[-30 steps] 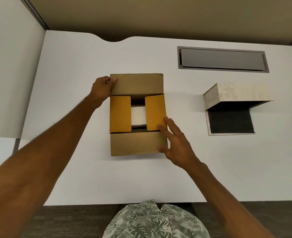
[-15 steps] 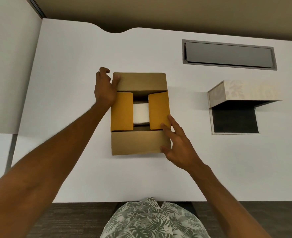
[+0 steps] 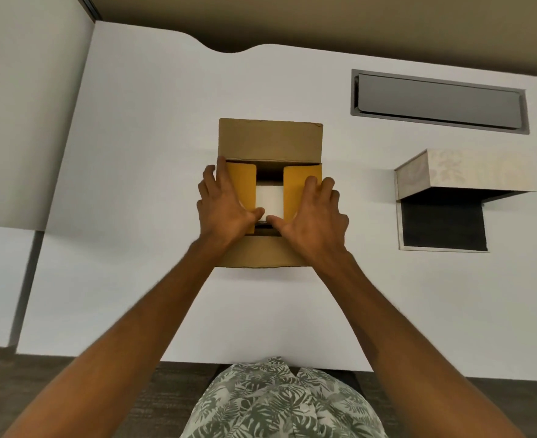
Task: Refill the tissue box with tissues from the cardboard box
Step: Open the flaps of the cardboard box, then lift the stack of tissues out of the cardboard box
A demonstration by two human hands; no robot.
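Note:
A brown cardboard box (image 3: 269,140) sits mid-table with its outer flaps folded out and two orange inner flaps partly over the opening. A white stack of tissues (image 3: 269,199) shows in the gap between them. My left hand (image 3: 224,205) lies flat on the left orange flap, thumb at the tissues' near edge. My right hand (image 3: 314,213) lies on the right orange flap, thumb also at that edge. Both hands have fingers spread and grip nothing. The tissue box (image 3: 469,170), pale with a leaf print, stands open to the right, its dark inside showing.
A grey recessed cable hatch (image 3: 439,101) is set into the white table (image 3: 134,153) at the back right. A partition wall runs along the left. The table's near edge is just above my patterned shirt.
Both hands moved onto the orange inner flaps: the left came down from the box's far left corner, the right moved up from the near right corner. The thumbs now meet at the tissues.

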